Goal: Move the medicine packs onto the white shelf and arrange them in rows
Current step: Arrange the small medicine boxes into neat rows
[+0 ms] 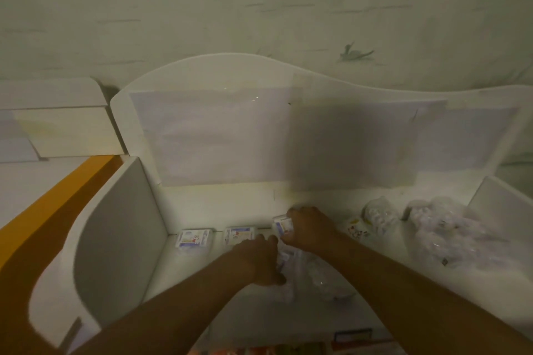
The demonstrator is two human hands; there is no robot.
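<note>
Both forearms enter from the bottom edge, nearest my lens, and meet over the white shelf [202,210], the largest thing in view, with its curved back panel and a side wall at the left. At the shelf's right lies a heap of clear plastic bags [441,228] whose contents I cannot make out. A smaller clear bag [314,271] lies under my hands. My left hand [256,259] rests on this bag with fingers reaching forward; whether they grip the plastic I cannot tell. My right hand [308,229] pinches a third medicine pack [282,225] between thumb and fingers, tilted on edge just above the shelf surface. Two medicine packs already lie flat: the first pack [193,238] close to the left wall, the second pack [240,235] just beside it, apart by a narrow gap.

Step in hand, as I judge it: setting the third pack at the right end of the opening row, so the task looks early. The next move calls for laying this pack flat, label up, with a gap matching that between the other two.

Orientation: each laid pack has its long axis running left to right along the shelf, printed face upward. The held pack's long axis is partly hidden by my fingers; its printed face turns toward the left.
</note>
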